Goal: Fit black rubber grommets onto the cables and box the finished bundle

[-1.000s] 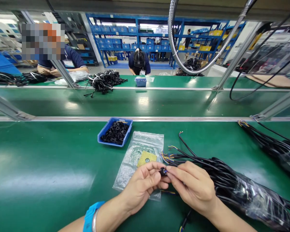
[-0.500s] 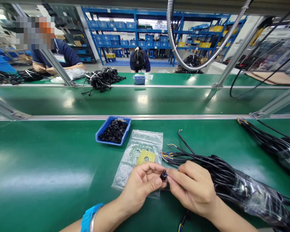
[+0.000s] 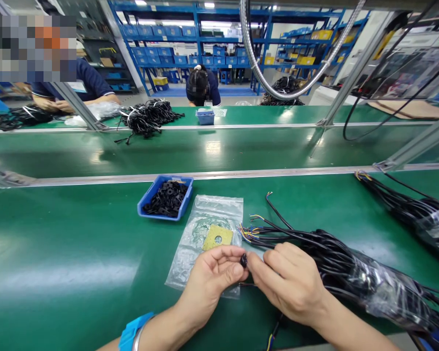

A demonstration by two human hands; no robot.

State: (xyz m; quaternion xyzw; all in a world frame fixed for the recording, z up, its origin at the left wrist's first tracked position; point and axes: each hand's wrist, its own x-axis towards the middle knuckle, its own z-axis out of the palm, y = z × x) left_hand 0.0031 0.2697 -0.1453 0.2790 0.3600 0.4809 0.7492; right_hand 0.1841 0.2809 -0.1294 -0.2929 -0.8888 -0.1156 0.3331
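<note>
My left hand [image 3: 214, 275] holds a small black plastic part [image 3: 243, 260] between thumb and fingers, over the lower end of a clear zip bag [image 3: 190, 253]. Against the part's right side, my right hand [image 3: 290, 280] has its thumb and fingertips pinched together. What sits inside that pinch is hidden. Below the right hand runs a black cable [image 3: 277, 324] with blue and yellow wires at its lower end. On the bag lies a yellow square pad [image 3: 218, 237] with a round hole in it.
A blue bin [image 3: 141, 209] of small black parts stands left of the bag. To the right lies a plastic-wrapped bundle of black cables [image 3: 329, 248], wire ends bared; another bundle [image 3: 398, 209] is farther right. Two people sit across the bench behind a metal rail [image 3: 131, 178].
The view has shifted slightly. Both hands stay together at the black part, which has turned a little; the blue bit seen beside it earlier is now hidden by the right fingertips.
</note>
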